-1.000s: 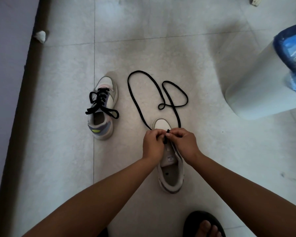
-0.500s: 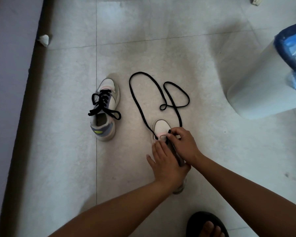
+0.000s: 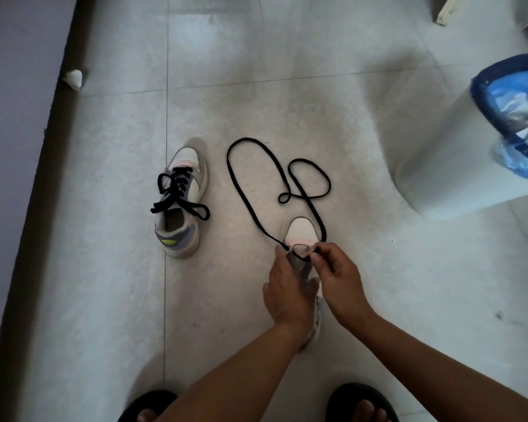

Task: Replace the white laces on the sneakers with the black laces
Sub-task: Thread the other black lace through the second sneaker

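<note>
Near sneaker (image 3: 299,231) on the tiled floor (image 3: 256,86), toe pointing away, mostly covered by both hands. Left hand (image 3: 287,290) lies flat over the shoe's upper, fingers straight, pressing it down. Right hand (image 3: 336,269) pinches one end of the black lace (image 3: 250,205) at the lowest eyelets — thumb and forefinger together on it. The rest of the lace loops loose on the floor beyond the toe. Second sneaker (image 3: 182,205), already black-laced, sits well to the left. White bin with blue liner (image 3: 470,141) at the floor's right edge.
</note>
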Motion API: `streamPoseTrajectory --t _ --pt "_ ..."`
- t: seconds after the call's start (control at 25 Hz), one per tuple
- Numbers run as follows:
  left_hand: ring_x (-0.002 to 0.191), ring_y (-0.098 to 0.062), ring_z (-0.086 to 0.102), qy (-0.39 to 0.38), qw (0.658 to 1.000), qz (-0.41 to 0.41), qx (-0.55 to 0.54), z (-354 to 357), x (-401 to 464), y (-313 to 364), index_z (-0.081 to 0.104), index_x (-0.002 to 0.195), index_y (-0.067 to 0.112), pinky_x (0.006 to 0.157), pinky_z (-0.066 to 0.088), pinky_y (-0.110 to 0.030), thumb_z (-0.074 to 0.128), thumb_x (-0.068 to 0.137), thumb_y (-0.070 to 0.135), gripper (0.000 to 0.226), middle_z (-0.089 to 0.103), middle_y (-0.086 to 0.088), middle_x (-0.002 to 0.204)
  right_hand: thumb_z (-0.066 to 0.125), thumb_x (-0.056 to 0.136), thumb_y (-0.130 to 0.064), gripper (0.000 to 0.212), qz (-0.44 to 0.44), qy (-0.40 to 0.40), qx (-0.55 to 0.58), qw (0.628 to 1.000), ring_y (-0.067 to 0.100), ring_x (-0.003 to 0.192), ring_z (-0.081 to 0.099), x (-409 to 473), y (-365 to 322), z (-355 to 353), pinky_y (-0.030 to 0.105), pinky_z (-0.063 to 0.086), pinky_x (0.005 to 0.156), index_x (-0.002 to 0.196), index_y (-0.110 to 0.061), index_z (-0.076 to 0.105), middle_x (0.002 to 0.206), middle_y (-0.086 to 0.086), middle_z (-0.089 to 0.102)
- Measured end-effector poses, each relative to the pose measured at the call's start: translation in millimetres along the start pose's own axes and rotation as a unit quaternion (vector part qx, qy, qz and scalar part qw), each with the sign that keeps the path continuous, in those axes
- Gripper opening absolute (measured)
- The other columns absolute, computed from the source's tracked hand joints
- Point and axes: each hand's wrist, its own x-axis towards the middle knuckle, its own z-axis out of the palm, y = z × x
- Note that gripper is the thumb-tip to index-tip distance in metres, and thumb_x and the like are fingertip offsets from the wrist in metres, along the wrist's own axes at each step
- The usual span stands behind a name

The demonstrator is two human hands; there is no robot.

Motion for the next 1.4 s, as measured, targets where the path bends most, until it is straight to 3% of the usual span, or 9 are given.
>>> streamPoseTrajectory --t 0.2,0.4,0.64,0.76,0.88,1.04,1.2,1.28,1.4 --pt "0.109 -0.027 0.052 -0.05 0.989 -0.037 0.133 -4 13 8 0.046 0.119 0.011 0.081 0.043 -0.036 0.046 0.09 0.039 0.04 0.049 -0.009 0.121 0.054 0.092 -0.004 0.023 -0.026 -0.038 -0.075 0.996 -0.009 0.093 0.058 -6 -8 -6 0.004 0.042 0.078 0.098 -0.025 0.061 0.096 -0.015 0.065" --pt "0.114 -0.024 0.047 -0.034 0.983 -0.021 0.178 3 14 9 0.039 0.128 0.009 0.085 0.044 -0.033 0.034 0.098 0.024 0.033 0.042 -0.009 0.126 0.055 0.088 0.005 0.025 -0.083 -0.022 -0.063 0.994 -0.001 0.091 0.06 -25 -35 -9 0.01 0.044 0.08 0.095 -0.018 0.064 0.091 -0.005 0.066" --pt "0.113 -0.027 0.049 -0.031 0.987 -0.068 0.141 -1 42 4 0.045 0.124 0.009 0.087 0.045 -0.038 0.06 0.088 0.032 0.045 0.044 -0.011 0.123 0.048 0.094 -0.019 0.016 -0.227 0.003 0.021 0.974 0.01 0.091 0.067 -78 -100 -23 0.02 0.05 0.082 0.087 -0.024 0.061 0.09 -0.01 0.067" --pt "0.106 -0.023 0.052 0.014 0.984 -0.07 0.162 -1 58 9 0.049 0.118 0.013 0.081 0.047 -0.036 0.06 0.086 0.039 0.043 0.046 -0.006 0.118 0.038 0.102 -0.023 0.024 -0.295 -0.171 0.053 0.938 0.01 0.079 0.065 -76 -127 -34 0.027 0.053 0.088 0.085 -0.018 0.054 0.09 -0.003 0.064" --pt "0.105 -0.021 0.053 0.045 0.982 -0.076 0.164 -10 73 8 0.05 0.116 0.013 0.08 0.048 -0.035 0.06 0.085 0.04 0.042 0.048 -0.006 0.118 0.049 0.095 -0.001 0.017 -0.063 -0.407 0.131 0.902 0.016 0.095 0.064 -72 -150 -48 0.03 0.048 0.098 0.093 -0.005 0.066 0.105 0.015 0.068" --pt "0.112 -0.026 0.051 0.016 0.99 -0.087 0.11 -26 82 7 0.047 0.122 0.009 0.086 0.046 -0.037 0.068 0.077 0.048 0.063 0.045 -0.01 0.121 0.061 0.09 -0.014 0.01 0.101 -0.422 0.262 0.862 0.005 0.08 0.064 -83 -150 -42 0.013 0.046 0.073 0.094 -0.022 0.065 0.089 -0.007 0.068" --pt "0.118 -0.028 0.047 0.005 0.993 -0.061 0.099 -31 82 5 0.042 0.126 0.007 0.09 0.044 -0.04 0.066 0.08 0.05 0.067 0.044 -0.012 0.126 0.073 0.078 -0.039 0.046 0.159 -0.523 -0.069 0.834 -0.004 0.098 0.061 -39 -110 -60 0.013 0.046 0.081 0.119 -0.046 0.053 0.112 -0.014 0.064" --pt "0.118 -0.029 0.047 0.015 0.994 -0.064 0.091 -31 80 4 0.041 0.126 0.007 0.091 0.043 -0.04 0.063 0.081 0.047 0.064 0.044 -0.012 0.126 0.07 0.076 -0.049 0.036 0.14 -0.429 -0.193 0.871 -0.006 0.106 0.056 -1 -95 -61 0.019 0.045 0.09 0.11 -0.041 0.061 0.112 -0.021 0.063" --pt "0.114 -0.03 0.048 0.022 0.994 -0.061 0.089 -29 77 5 0.042 0.123 0.005 0.087 0.044 -0.038 0.061 0.081 0.046 0.062 0.046 -0.013 0.123 0.053 0.092 -0.039 0.023 0.116 -0.158 -0.259 0.946 0.019 0.09 0.06 56 -73 -23 0.03 0.043 0.07 0.093 -0.017 0.058 0.088 -0.002 0.062"
